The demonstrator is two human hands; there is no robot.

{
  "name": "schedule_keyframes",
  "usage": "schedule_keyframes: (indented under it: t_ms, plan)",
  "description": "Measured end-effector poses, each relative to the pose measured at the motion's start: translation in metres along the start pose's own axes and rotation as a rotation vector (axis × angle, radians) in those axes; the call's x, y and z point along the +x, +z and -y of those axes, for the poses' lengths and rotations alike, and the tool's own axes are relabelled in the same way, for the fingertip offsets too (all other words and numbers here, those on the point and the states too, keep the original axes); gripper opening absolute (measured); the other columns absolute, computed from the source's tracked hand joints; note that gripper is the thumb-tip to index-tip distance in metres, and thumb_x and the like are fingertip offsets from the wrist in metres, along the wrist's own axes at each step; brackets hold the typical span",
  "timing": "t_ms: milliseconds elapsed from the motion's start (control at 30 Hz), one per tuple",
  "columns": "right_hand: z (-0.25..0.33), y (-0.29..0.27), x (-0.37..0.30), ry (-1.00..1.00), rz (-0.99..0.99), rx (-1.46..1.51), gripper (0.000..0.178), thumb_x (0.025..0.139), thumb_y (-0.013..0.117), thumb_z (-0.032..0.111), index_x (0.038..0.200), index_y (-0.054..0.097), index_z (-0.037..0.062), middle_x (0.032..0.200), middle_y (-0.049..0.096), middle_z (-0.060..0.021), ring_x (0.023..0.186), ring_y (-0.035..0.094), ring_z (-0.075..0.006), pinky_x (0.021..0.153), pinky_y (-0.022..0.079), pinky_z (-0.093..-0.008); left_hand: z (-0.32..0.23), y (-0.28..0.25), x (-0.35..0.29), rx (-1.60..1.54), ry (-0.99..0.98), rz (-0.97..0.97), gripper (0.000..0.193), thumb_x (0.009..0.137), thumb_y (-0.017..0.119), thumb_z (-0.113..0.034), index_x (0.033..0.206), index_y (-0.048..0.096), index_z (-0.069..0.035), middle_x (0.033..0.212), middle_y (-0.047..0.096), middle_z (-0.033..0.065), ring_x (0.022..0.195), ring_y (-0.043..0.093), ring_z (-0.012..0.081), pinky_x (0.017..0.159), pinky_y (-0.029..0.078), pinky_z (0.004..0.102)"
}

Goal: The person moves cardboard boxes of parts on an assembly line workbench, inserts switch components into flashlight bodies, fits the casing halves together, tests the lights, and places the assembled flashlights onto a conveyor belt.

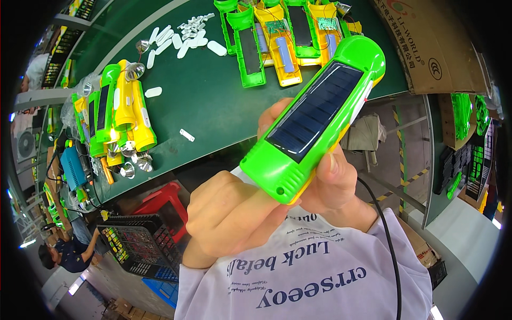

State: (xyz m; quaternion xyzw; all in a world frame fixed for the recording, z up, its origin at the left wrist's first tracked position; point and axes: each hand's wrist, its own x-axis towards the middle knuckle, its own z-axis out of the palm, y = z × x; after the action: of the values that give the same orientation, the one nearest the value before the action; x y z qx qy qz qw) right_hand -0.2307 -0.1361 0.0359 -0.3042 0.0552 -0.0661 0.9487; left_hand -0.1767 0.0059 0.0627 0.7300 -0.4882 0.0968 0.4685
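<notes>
A green and yellow solar flashlight (pixel 312 125), its dark solar panel facing up, is tilted above the near edge of the workbench. My right hand (pixel 341 178) grips it, thumb along the right side and fingers wrapped behind to the left edge. At the flashlight's lower end, my left hand (pixel 229 213) is closed with curled fingers; the flashlight's end and the fingers themselves hide what they pinch, if anything. Opened flashlight housings (pixel 285 48) with circuit boards and blue battery cells lie at the back of the green bench (pixel 197 120).
More flashlight bodies (pixel 120 112) with silvery reflectors are piled at left, beside a blue box-shaped device (pixel 73 165). Small white plastic pieces (pixel 184 40) lie scattered. A cardboard box (pixel 426 48) stands at right. Below left are a red stool (pixel 165 205), a black crate (pixel 138 242) and a person (pixel 74 258).
</notes>
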Motion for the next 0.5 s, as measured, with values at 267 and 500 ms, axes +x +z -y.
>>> schedule_keyframes:
  t_ms: [267,500]
  plan:
    - [-0.002,0.003,-0.001,0.037,0.040,0.051,0.083,0.073,0.077,0.047,0.132,0.043,0.0000,0.107,0.051,-0.0136,0.091,0.053,-0.0186,0.073,0.047,-0.0272,0.005,0.003,-0.015,0.040,0.116,-0.085,0.028,0.066,0.078,-0.003,0.092,0.072,0.005,0.087,0.071,0.0176,0.069,0.069,0.0280,0.064,0.055,0.0322]
    - [-0.006,0.001,0.001,0.026,0.025,0.032,0.080,0.074,0.076,0.045,0.131,0.043,0.0004,0.108,0.051,-0.0133,0.094,0.053,-0.0205,0.074,0.047,-0.0290,-0.001,0.001,-0.013,0.117,-0.044,0.046,0.027,0.068,0.077,-0.003,0.093,0.070,0.005,0.081,0.071,0.0137,0.066,0.068,0.0259,0.061,0.054,0.0305]
